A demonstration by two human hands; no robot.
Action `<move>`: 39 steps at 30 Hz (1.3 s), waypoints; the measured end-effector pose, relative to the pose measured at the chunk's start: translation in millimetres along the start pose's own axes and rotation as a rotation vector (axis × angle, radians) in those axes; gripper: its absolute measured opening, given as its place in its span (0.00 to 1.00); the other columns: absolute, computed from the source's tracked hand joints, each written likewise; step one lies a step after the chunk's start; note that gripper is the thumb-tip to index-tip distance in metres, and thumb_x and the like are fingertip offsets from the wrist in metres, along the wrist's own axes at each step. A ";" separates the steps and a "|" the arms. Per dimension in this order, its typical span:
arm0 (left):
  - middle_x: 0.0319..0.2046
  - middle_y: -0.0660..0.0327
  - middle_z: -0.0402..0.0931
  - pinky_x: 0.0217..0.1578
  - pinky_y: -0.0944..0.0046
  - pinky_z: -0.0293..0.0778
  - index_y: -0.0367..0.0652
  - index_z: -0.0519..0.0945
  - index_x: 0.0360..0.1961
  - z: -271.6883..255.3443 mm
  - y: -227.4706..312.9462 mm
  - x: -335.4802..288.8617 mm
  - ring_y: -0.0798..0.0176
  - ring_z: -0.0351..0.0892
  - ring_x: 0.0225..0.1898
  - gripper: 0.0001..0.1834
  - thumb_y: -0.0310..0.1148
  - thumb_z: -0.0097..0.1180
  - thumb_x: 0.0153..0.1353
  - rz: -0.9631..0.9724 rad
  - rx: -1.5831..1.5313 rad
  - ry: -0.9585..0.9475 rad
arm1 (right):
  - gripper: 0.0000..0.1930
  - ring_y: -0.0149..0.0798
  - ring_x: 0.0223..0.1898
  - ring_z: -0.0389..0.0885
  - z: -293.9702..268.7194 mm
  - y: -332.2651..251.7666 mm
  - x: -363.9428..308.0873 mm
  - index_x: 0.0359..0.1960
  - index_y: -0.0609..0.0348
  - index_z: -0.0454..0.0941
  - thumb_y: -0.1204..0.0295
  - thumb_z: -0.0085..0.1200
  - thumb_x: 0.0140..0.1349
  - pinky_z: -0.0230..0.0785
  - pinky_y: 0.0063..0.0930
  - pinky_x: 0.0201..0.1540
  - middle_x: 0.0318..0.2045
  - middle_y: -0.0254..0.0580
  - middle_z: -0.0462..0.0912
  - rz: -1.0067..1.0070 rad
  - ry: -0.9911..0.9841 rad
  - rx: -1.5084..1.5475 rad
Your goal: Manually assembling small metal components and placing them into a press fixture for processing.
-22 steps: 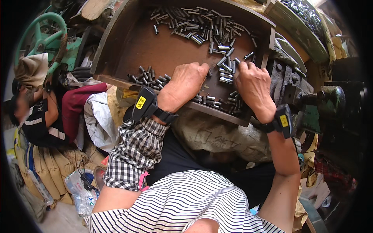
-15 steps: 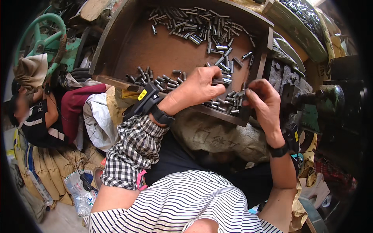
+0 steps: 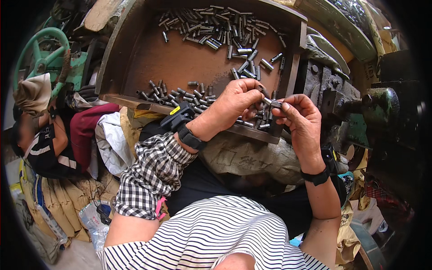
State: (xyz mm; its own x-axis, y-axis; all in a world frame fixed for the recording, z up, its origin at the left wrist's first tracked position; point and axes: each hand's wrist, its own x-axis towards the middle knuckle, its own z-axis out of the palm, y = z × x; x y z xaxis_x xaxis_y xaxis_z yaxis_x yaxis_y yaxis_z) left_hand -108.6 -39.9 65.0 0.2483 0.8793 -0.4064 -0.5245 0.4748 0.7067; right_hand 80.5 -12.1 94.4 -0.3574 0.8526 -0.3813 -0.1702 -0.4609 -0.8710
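Over the near right part of a wooden tray (image 3: 171,58), my two hands meet at a small shiny metal cylinder (image 3: 272,103). My left hand (image 3: 227,105) pinches one end of it between thumb and fingers. From the other side, my right hand (image 3: 301,121) has its fingertips closed on the right end. Whether this is one piece or two pieces end to end, I cannot tell. Short metal sleeves (image 3: 193,95) lie along the tray's near edge, partly hidden by my left hand. Longer metal cylinders (image 3: 211,29) are heaped at the far side.
A dark, greasy machine (image 3: 380,117) stands close to my right arm. Beneath the tray's near edge hangs a grey-brown sack (image 3: 252,157). At the left, another person (image 3: 49,139) sits near a green handwheel (image 3: 42,58). More metal parts fill a container (image 3: 351,15) at the far right.
My hands, apart before, have come together over the tray, with the metal cylinder now between their fingertips. The whole view has shifted slightly.
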 end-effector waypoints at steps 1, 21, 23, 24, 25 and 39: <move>0.22 0.68 0.74 0.14 0.82 0.63 0.41 0.74 0.37 -0.2 0.1 0.1 0.80 0.69 0.16 0.06 0.30 0.49 0.61 0.014 0.031 -0.004 | 0.05 0.30 0.33 0.83 0.7 0.3 -0.4 0.36 0.65 0.73 0.79 0.53 0.59 0.74 0.17 0.32 0.33 0.40 0.80 0.000 0.000 0.000; 0.25 0.66 0.75 0.22 0.78 0.72 0.36 0.74 0.41 5.0 1.8 -2.9 0.77 0.76 0.23 0.08 0.28 0.50 0.62 0.175 0.228 -0.015 | 0.07 0.35 0.34 0.83 -4.2 -1.0 0.2 0.37 0.66 0.72 0.79 0.54 0.59 0.78 0.20 0.31 0.32 0.44 0.80 0.028 0.008 0.140; 0.27 0.65 0.75 0.23 0.77 0.74 0.35 0.74 0.42 9.4 5.3 -6.4 0.75 0.78 0.25 0.08 0.26 0.50 0.63 0.166 0.301 -0.021 | 0.07 0.34 0.33 0.83 -1.1 -1.2 -0.1 0.37 0.66 0.72 0.79 0.54 0.59 0.78 0.20 0.30 0.31 0.43 0.80 -0.004 0.024 0.076; 0.27 0.65 0.75 0.23 0.77 0.74 0.35 0.74 0.42 10.8 3.9 -6.9 0.75 0.78 0.25 0.08 0.26 0.50 0.63 0.169 0.302 -0.020 | 0.07 0.33 0.32 0.83 0.0 -1.5 -0.2 0.37 0.65 0.72 0.80 0.54 0.58 0.77 0.19 0.29 0.30 0.42 0.80 -0.035 0.042 0.013; 0.28 0.64 0.76 0.24 0.76 0.75 0.33 0.73 0.42 12.3 2.0 -7.4 0.74 0.78 0.26 0.09 0.25 0.50 0.62 0.206 0.393 -0.010 | 0.07 0.33 0.32 0.83 -1.0 -1.9 -0.2 0.37 0.65 0.72 0.80 0.54 0.58 0.77 0.19 0.29 0.30 0.42 0.80 -0.037 0.039 0.012; 0.31 0.52 0.73 0.26 0.63 0.77 0.35 0.69 0.55 11.1 1.2 -18.6 0.54 0.78 0.27 0.26 0.21 0.51 0.51 0.907 1.513 -0.051 | 0.10 0.29 0.21 0.81 2.3 -11.7 9.4 0.40 0.67 0.69 0.80 0.53 0.57 0.65 0.11 0.16 0.27 0.40 0.80 0.118 -0.100 -0.265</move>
State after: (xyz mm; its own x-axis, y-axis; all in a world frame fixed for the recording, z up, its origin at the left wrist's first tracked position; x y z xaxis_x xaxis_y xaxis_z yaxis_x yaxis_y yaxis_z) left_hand -104.8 -55.2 79.9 0.3721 0.8475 0.3785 0.6384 -0.5297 0.5584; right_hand 77.0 0.7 101.7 -0.4510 0.7625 -0.4638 0.1185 -0.4639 -0.8779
